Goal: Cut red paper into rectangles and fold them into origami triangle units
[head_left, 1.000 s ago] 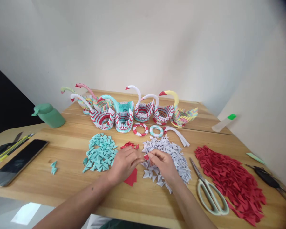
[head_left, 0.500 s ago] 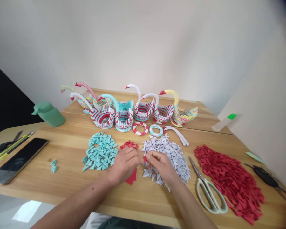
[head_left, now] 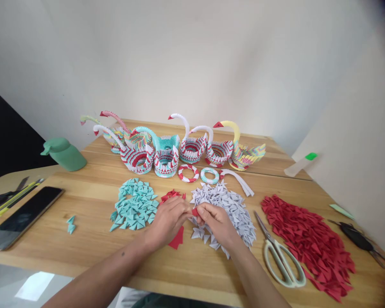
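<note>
Between my fingertips is a small piece of red paper (head_left: pixel 195 212), pinched from both sides. My left hand (head_left: pixel 171 218) is closed on its left end, the back of the hand hiding most of the fingers. On the other side, my right hand (head_left: pixel 214 219) grips it between thumb and forefinger. Flat red paper (head_left: pixel 177 238) lies on the table under my left hand, and a small heap of folded red pieces (head_left: pixel 172 195) sits just beyond it. White folded paper triangles (head_left: pixel 235 214) spread beneath and around my right hand.
Teal triangles (head_left: pixel 135 205) lie to the left, a large red pile (head_left: pixel 308 244) to the right. Scissors (head_left: pixel 282 261) rest beside it. Several paper swans (head_left: pixel 194 149) stand behind two paper rings (head_left: pixel 188 173) and a loose white neck (head_left: pixel 239 180). A phone (head_left: pixel 22 218) and green jug (head_left: pixel 64 154) are left.
Both hands stay in nearly the same place. My fingers shift slightly around the red paper, and a little more of it shows now than half a second ago.
</note>
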### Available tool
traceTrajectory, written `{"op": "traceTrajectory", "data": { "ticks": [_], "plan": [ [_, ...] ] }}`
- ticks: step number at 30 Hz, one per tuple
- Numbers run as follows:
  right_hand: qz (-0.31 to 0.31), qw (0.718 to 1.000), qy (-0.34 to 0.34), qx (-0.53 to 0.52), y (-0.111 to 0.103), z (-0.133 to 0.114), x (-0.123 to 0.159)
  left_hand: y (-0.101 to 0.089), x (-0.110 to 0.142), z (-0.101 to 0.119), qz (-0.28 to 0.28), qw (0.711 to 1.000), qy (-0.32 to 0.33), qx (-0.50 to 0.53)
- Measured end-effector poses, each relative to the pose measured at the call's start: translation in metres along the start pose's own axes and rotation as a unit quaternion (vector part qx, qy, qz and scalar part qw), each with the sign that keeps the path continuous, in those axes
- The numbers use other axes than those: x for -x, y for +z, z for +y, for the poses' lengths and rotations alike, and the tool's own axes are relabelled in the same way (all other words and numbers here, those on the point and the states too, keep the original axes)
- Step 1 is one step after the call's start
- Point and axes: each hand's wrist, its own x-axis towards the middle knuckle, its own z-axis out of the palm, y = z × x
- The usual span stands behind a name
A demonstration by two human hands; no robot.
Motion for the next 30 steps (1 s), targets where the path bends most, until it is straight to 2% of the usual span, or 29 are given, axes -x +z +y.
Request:
{"op": "traceTrajectory", "data": {
  "ticks": [4,10,15,21,24,28,30],
  "plan": [
    [0.013,0.998,-0.027,0.062,-0.0002,-0.0004,0.0005,0.0005,-0.0007,-0.0005,-0.037,0.988,-0.120,0.085],
    [0.015,0.993,-0.046,0.103,0.0019,-0.0024,-0.0005,0.0022,-0.0019,0.0018,-0.028,0.954,-0.236,0.185],
    [0.004,0.997,-0.014,0.071,0.0035,-0.0023,-0.0004,0.0056,-0.0003,0.0007,-0.013,0.917,-0.273,0.292],
    [-0.020,0.999,0.022,0.019,0.0064,0.0002,-0.0028,0.0062,0.0018,0.0022,0.006,0.892,-0.291,0.345],
    [0.004,0.999,0.019,0.039,0.0084,0.0006,-0.0037,0.0076,0.0022,0.0018,0.006,0.876,-0.305,0.374],
    [0.046,0.997,-0.003,0.065,0.0086,0.0022,-0.0042,0.0094,0.0010,-0.0026,0.009,0.840,-0.333,0.429],
    [0.062,0.996,-0.006,0.062,0.0079,0.0043,-0.0046,0.0088,-0.0006,-0.0044,0.000,0.833,-0.353,0.426]
  ]
}}
